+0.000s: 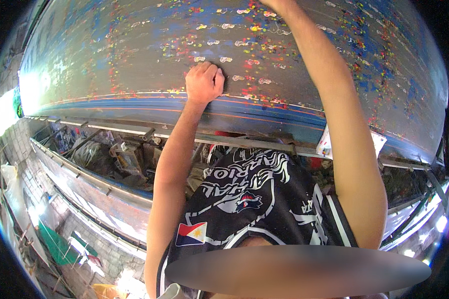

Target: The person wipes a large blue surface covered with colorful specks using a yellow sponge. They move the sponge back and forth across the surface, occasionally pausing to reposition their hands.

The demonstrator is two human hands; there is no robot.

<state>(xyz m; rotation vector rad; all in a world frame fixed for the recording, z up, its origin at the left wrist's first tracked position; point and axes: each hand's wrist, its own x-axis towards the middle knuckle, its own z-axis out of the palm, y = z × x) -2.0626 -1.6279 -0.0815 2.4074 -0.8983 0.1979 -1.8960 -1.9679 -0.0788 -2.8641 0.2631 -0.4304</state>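
My left hand [204, 83] is closed in a fist and rests on a long grey printing table [149, 74], near its close edge. The inside of the fist is hidden, and nothing sticks out of it. Just beyond it lie small white-and-coloured car-shaped prints [225, 59], set in rows across the surface. My right arm stretches far over the table, and only the wrist end of my right hand [273, 2] shows at the top edge. Its fingers are out of the picture, so what it holds or touches is hidden.
Red, yellow and blue paint spots [257, 28] cover much of the table. Blue bands with orange lines [134, 105] run along its near side. A white sheet or card [326, 144] lies at the edge by my right arm. Below is a shelf with bundled clutter [127, 158].
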